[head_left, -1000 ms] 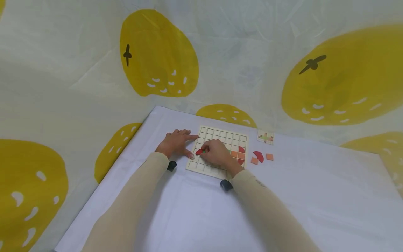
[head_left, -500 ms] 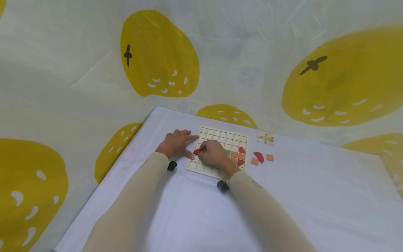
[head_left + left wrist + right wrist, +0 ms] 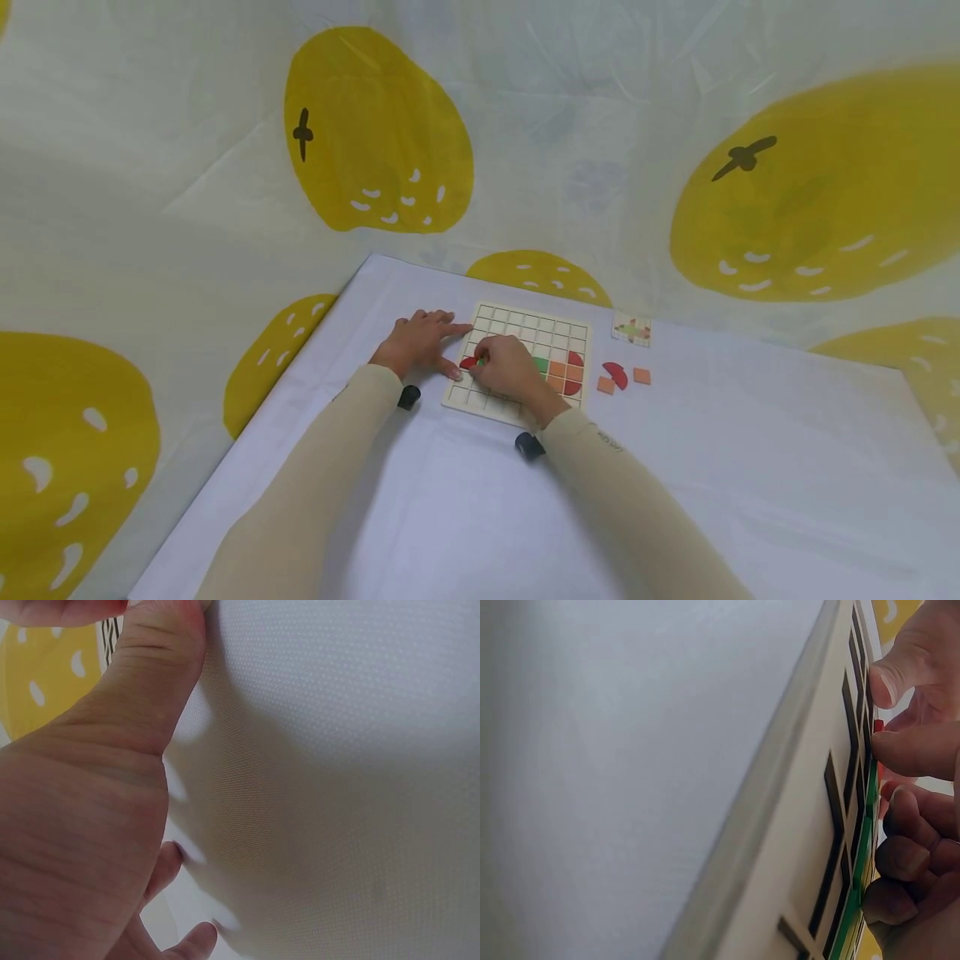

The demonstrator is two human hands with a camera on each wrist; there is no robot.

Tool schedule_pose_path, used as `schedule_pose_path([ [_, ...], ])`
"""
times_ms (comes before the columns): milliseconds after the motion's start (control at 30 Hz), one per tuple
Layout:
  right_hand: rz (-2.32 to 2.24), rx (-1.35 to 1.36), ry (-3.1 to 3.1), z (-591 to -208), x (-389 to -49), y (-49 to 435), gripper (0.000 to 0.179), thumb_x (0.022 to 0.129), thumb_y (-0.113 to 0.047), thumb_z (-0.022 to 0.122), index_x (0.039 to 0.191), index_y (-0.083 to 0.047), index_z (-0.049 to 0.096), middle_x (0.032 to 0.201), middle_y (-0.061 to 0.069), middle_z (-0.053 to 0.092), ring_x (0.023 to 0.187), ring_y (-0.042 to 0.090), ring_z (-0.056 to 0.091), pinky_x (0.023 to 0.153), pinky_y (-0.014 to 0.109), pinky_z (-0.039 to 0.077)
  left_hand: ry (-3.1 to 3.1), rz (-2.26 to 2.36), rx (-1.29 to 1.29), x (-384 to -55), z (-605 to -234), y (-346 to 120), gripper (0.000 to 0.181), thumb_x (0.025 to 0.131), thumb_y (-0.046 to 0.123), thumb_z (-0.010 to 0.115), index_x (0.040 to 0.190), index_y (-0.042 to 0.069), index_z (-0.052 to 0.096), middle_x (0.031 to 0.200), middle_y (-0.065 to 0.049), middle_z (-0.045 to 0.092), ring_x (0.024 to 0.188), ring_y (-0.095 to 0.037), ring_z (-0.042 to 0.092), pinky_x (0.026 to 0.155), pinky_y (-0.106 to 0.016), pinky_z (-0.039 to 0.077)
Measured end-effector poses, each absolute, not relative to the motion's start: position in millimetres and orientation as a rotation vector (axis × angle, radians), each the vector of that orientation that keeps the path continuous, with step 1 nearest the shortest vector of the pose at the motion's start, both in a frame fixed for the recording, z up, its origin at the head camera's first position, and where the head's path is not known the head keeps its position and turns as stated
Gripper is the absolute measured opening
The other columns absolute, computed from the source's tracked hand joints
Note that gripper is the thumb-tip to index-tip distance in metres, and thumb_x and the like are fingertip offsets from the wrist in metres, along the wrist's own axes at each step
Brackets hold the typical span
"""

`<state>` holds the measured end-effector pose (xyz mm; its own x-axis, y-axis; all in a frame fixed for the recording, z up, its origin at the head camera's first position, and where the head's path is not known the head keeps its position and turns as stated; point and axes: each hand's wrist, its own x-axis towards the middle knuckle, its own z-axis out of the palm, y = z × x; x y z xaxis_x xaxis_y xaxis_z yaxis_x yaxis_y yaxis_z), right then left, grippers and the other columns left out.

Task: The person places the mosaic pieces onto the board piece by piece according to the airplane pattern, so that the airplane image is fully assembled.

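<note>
A pale wooden grid board (image 3: pixel 491 313) lies on the white-covered table. My left hand (image 3: pixel 420 342) is spread at its left edge, thumb and index finger reaching the rim; the left wrist view shows its thumb (image 3: pixel 161 667) straight. Over the board's left part, my right hand (image 3: pixel 512 368) pinches a red rounded tile (image 3: pixel 468 363) low against the grid. Beside it a bit of green tile (image 3: pixel 482 362) shows, mostly covered by the fingers. In the right wrist view, the right thumb (image 3: pixel 919 746) touches the red tile (image 3: pixel 878 725), and green tiles (image 3: pixel 862 851) lie in the row under the curled fingers.
Green, orange (image 3: pixel 557 367) and red tiles (image 3: pixel 575 358) sit in the board's right part. Right of it lie loose red tiles (image 3: pixel 616 373) and orange tiles (image 3: pixel 642 376). A small pattern card (image 3: pixel 632 328) lies behind them. A patterned cloth backdrop (image 3: pixel 525 167) rises behind the table.
My right hand has shifted slightly left with the red tile, uncovering a green tile on the board's right part. The left hand has stayed in place.
</note>
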<state>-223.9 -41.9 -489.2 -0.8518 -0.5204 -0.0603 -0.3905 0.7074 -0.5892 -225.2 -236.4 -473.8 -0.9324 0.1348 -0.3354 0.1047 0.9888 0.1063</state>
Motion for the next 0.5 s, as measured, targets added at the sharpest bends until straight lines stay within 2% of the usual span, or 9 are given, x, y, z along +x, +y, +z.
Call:
schedule_pose_path([
  [200, -0.833, -0.775, 2.704, -491.0, -224.3, -42.6, 0.019, 0.094, -0.024, 0.074, 0.109, -0.012, 0.077, 0.089, 0.001, 0.07, 0.082, 0.018, 0.059, 0.078, 0.033, 0.052, 2.799, 0.109, 0.204, -222.3, -471.5, -236.4, 0.1, 0.076, 0.068, 0.08, 0.161, 0.045, 0.034, 0.171, -0.004, 0.034, 0.154, -0.039, 0.034, 0.12, -0.068, 0.035],
  [500, -0.858, -0.808, 2.678, -494.6, -225.0, -43.0, 0.018, 0.096, -0.021, 0.072, 0.11, -0.013, 0.079, 0.088, 0.001, 0.07, 0.08, 0.018, 0.058, 0.073, 0.031, 0.048, 2.807, 0.107, 0.2, -221.6, -472.2, -236.0, 0.1, 0.075, 0.067, 0.081, 0.161, 0.045, 0.035, 0.171, -0.004, 0.034, 0.154, -0.038, 0.035, 0.12, -0.068, 0.035],
])
